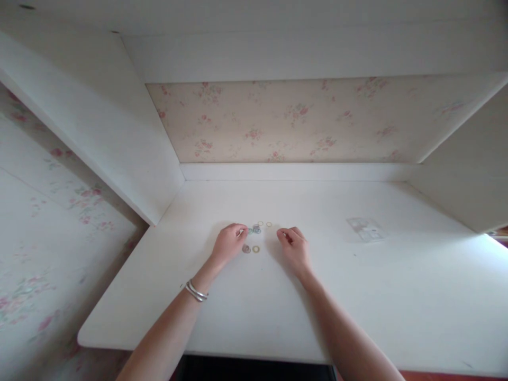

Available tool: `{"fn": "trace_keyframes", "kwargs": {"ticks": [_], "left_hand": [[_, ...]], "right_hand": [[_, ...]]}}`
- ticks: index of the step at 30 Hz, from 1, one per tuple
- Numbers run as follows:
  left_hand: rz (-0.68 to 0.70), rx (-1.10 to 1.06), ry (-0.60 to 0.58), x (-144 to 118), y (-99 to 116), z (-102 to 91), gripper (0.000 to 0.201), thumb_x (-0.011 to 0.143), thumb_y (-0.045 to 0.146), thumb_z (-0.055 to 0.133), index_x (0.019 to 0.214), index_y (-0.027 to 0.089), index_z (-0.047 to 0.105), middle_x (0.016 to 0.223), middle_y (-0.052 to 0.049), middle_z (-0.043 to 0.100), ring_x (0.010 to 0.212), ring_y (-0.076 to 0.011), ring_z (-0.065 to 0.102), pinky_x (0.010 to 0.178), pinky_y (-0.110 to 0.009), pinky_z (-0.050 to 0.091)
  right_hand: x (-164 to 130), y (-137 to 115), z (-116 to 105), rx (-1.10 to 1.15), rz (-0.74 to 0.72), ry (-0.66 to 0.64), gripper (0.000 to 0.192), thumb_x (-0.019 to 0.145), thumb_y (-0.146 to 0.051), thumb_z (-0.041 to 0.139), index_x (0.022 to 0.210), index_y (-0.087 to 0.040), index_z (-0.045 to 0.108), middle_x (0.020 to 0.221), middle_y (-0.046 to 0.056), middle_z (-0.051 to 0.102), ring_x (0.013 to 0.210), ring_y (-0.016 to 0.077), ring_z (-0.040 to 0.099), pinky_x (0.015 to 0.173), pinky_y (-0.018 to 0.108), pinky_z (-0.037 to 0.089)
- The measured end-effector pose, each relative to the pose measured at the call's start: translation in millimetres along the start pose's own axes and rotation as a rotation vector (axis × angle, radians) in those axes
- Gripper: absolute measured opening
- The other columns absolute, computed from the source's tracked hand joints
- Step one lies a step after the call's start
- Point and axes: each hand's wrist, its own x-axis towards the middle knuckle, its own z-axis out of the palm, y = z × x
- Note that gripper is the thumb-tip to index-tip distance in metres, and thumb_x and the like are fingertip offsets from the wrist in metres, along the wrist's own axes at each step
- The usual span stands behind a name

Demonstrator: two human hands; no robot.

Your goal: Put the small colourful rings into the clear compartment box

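Several small thin rings lie in a loose group on the white desk. My left hand is closed with thumb and forefinger pinched at the left edge of a greenish ring; whether the fingers grip it is too small to tell. Beside that ring are a grey coiled ring and two yellowish rings, one a thin loop. Nearer to me sit a brownish-grey ring and a yellow ring. Right of the group, my right hand is curled closed just above the desk, its contents, if any, hidden.
A clear plastic bag lies on the right part of the white desk. Upright side panels and a low back ledge bound the desk, with a shelf overhead. A dark object shows below the front edge.
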Motion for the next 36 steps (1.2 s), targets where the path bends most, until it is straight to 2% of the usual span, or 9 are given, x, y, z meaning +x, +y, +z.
{"fn": "trace_keyframes", "kwargs": {"ticks": [5,10,15,23,27,32,36], "left_hand": [[0.092,0.247,-0.087,32,27,12.6,0.021,0.085,0.031,0.049,0.089,0.024,0.068,0.093,-0.003,0.068,0.085,-0.017,0.062,0.077,-0.027,0.046],[0.098,0.455,-0.172,52,33,32.4,0.023,0.085,0.031,0.047,0.089,0.023,0.068,0.097,-0.007,0.066,0.088,-0.0203,0.062,0.077,-0.03,0.046],[0.077,0.488,-0.216,60,30,42.6,0.023,0.084,0.024,0.045,0.085,0.019,0.068,0.094,-0.01,0.066,0.086,-0.0211,0.063,0.078,-0.031,0.045],[0.087,0.461,-0.286,68,25,44.1,0.016,0.08,0.018,0.051,0.083,0.018,0.067,0.09,-0.008,0.067,0.087,-0.0194,0.062,0.079,-0.028,0.044],[0.108,0.415,-0.254,61,29,32.0,0.017,0.086,0.019,0.046,0.089,0.019,0.063,0.096,-0.006,0.065,0.092,-0.0173,0.06,0.083,-0.026,0.043],[0.215,0.304,-0.182,28,34,10.6,0.018,0.09,0.022,0.042,0.092,0.019,0.06,0.096,-0.004,0.062,0.091,-0.0157,0.059,0.082,-0.026,0.043],[0.285,0.339,-0.272,-1,33,3.1,0.018,0.09,0.021,0.042,0.092,0.02,0.06,0.094,-0.003,0.061,0.085,-0.0154,0.059,0.076,-0.025,0.044]], "right_hand": [[9,7,-4,0.146,0.141,0.046,0.03,0.081,-0.043,0.052,0.08,-0.019,0.069,0.076,0.004,0.059,0.068,0.0162,0.052,0.063,0.028,0.04],[8,5,-7,0.199,0.165,0.032,0.029,0.081,-0.043,0.052,0.08,-0.019,0.069,0.077,0.004,0.059,0.069,0.0159,0.052,0.064,0.028,0.039],[9,4,-6,0.227,0.177,0.034,0.028,0.081,-0.042,0.052,0.078,-0.019,0.069,0.075,0.002,0.058,0.069,0.0152,0.051,0.065,0.027,0.039],[10,6,-6,0.241,0.159,0.021,0.033,0.08,-0.046,0.051,0.079,-0.018,0.069,0.075,0.003,0.058,0.07,0.0155,0.052,0.066,0.028,0.038],[10,6,-6,0.243,0.162,0.009,0.034,0.08,-0.048,0.051,0.079,-0.019,0.069,0.075,0.003,0.058,0.07,0.0152,0.051,0.065,0.027,0.038],[11,6,-5,0.214,0.147,-0.01,0.036,0.08,-0.05,0.051,0.079,-0.018,0.069,0.074,0.003,0.057,0.068,0.0147,0.05,0.064,0.027,0.038],[10,8,-4,0.191,0.129,-0.017,0.036,0.081,-0.049,0.051,0.08,-0.019,0.069,0.076,0.003,0.058,0.068,0.0145,0.051,0.066,0.028,0.038]]}}
